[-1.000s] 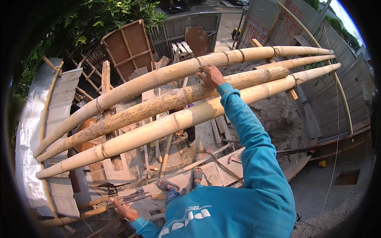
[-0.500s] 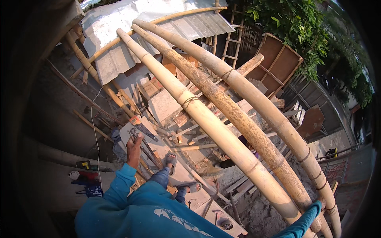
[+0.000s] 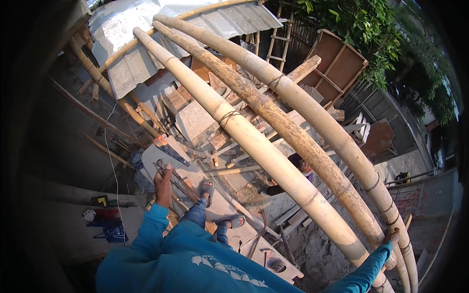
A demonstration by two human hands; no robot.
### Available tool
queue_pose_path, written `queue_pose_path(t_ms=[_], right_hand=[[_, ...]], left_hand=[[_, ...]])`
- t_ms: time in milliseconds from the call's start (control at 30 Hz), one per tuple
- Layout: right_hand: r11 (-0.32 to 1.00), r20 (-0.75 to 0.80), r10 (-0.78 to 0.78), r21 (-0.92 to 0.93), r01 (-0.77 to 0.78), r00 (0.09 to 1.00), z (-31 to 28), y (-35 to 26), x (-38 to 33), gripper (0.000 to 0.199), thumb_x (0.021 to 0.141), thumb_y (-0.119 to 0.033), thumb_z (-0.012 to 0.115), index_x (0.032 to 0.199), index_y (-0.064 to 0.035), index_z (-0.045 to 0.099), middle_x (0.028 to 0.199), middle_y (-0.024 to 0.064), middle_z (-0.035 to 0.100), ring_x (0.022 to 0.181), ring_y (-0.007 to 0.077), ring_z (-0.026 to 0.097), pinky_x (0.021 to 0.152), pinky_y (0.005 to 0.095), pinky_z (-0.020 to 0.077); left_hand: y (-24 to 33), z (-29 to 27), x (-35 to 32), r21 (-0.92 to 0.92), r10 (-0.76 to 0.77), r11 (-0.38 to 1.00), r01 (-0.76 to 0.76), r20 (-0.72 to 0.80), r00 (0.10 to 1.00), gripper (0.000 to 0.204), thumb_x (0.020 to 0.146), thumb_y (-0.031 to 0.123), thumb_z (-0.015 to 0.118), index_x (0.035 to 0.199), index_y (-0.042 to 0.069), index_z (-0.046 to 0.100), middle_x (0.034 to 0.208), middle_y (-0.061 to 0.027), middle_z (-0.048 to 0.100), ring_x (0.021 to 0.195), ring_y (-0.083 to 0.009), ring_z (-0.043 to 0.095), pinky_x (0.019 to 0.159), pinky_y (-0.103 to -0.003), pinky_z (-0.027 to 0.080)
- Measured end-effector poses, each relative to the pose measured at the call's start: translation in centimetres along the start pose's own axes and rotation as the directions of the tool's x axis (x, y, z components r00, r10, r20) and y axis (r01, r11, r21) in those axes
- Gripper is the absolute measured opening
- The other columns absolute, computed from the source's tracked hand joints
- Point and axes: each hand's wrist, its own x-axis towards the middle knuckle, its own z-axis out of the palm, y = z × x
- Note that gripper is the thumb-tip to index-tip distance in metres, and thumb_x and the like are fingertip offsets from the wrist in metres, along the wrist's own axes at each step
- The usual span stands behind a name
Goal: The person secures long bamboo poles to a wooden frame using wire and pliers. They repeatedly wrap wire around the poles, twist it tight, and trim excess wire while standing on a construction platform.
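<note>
Sunlit, cluttered building yard seen from above, with a corrugated metal roof (image 3: pixel 239 22) around 11 o'clock. Three bamboo poles (image 3: pixel 268 156) slant across my view from 11 to past 4 o'clock. At 4 o'clock, my right hand (image 3: pixel 392 237) is at the far pole (image 3: pixel 322 121); I cannot tell whether its grip is closed. At 8 o'clock, my left hand (image 3: pixel 162 189) is just beside slim dark rods (image 3: pixel 185 186); whether it holds them, I cannot tell.

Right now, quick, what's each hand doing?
Left hand: partly curled beside thin dark rods; grip unclear.
Right hand: at thick tan bamboo pole; open or closed unclear.
</note>
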Motion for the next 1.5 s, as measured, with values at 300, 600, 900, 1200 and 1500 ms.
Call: queue_pose_path(t_ms=[300, 600, 900, 1200, 1500], right_hand=[[0.766, -0.240, -0.468, 0.369, 0.526, 0.850, -12.2, -25.5, -17.8, 0.093, 0.073, -0.059, 0.077, 0.148, -0.0188, 0.039, 0.137, 0.0125, 0.049, 0.130, 0.0336, 0.044, 0.115, 0.0539, 0.0255], [0.783, -0.044, -0.596, 0.193, 0.592, 0.802, -10.7, -26.8, -17.8, 0.100, 0.065, -0.070, 0.075, 0.144, -0.0210, 0.040, 0.130, 0.0110, 0.054, 0.125, 0.0298, 0.050, 0.109, 0.0594, 0.0289], [0.670, 0.185, -0.736, 0.344, 0.658, 0.651, -14.3, -27.3, -11.6, 0.093, 0.055, -0.075, 0.079, 0.113, -0.0034, 0.068, 0.099, 0.0231, 0.071, 0.098, 0.0390, 0.069, 0.090, 0.0466, 0.0539], [0.691, 0.269, -0.655, 0.592, 0.415, 0.707, -11.1, -27.3, -10.9, 0.083, 0.065, -0.068, 0.079, 0.122, -0.0086, 0.067, 0.116, 0.0189, 0.068, 0.106, 0.0369, 0.065, 0.094, 0.0429, 0.0522], [0.714, -0.057, -0.680, 0.173, 0.678, 0.731, -11.2, -29.6, -17.4, 0.104, 0.063, -0.059, 0.083, 0.149, -0.0258, 0.035, 0.137, 0.0095, 0.048, 0.129, 0.0310, 0.045, 0.111, 0.0564, 0.0285]], left_hand=[[-1.6, -0.3, 2.7, 0.107, -0.069, 0.993, 0.056, 0.113, 0.991, 0.056, 0.092, 0.050, 0.065, 0.123, 0.003, 0.059, 0.115, -0.0062, 0.058, 0.098, -0.0179, 0.053, 0.081, -0.040, 0.038], [0.0, -0.6, 3.2, 0.204, -0.028, 0.979, 0.002, 0.123, 0.992, 0.077, 0.089, 0.061, 0.063, 0.134, 0.000, 0.049, 0.119, -0.0121, 0.050, 0.101, -0.0242, 0.050, 0.079, -0.041, 0.036], [0.2, -0.2, 3.9, 0.119, 0.025, 0.992, -0.034, 0.071, 0.997, 0.080, 0.090, 0.056, 0.064, 0.143, 0.002, 0.040, 0.136, -0.0172, 0.048, 0.114, -0.0301, 0.054, 0.091, -0.042, 0.044], [1.4, -1.6, 2.9, 0.217, 0.031, 0.975, -0.043, 0.059, 0.998, 0.089, 0.089, 0.059, 0.064, 0.150, 0.001, 0.033, 0.145, -0.0224, 0.039, 0.129, -0.0338, 0.044, 0.108, -0.050, 0.034], [0.8, 1.7, 3.3, 0.055, 0.007, 0.998, -0.021, 0.257, 0.966, 0.069, 0.089, 0.053, 0.068, 0.136, 0.007, 0.047, 0.134, -0.0122, 0.052, 0.118, -0.0228, 0.052, 0.099, -0.047, 0.037]])
